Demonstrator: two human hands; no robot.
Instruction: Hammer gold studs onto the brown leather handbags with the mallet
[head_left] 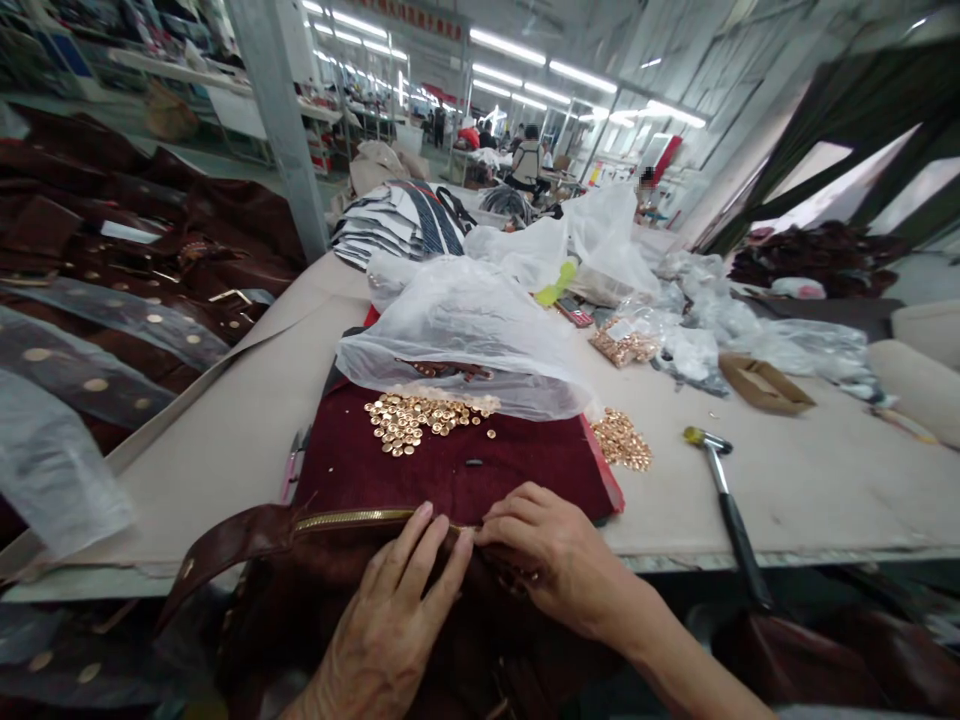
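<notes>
A dark brown leather bag (330,570) with a gold zipper (360,518) lies at the table's near edge, its strap looping off to the left. Across the zipper rests my left hand (397,600), fingers stretched out and slightly apart, fingertips on the bag's edge; its thumb is hidden. My right hand (551,550) has its fingers curled and pressed onto the bag at the zipper's right end, pinching the edge there. Just beyond, a maroon cloth pad (450,480) carries a pile of round gold caps (405,425) and a small dark piece (474,462).
A mallet (731,510) lies to the right, near copper-coloured rivets (621,440). White plastic bags (465,310), a bag of rivets (630,335) and a cardboard tray (765,383) stand farther back. Brown bags (127,240) are heaped left beside a metal post (277,120). People work in the background.
</notes>
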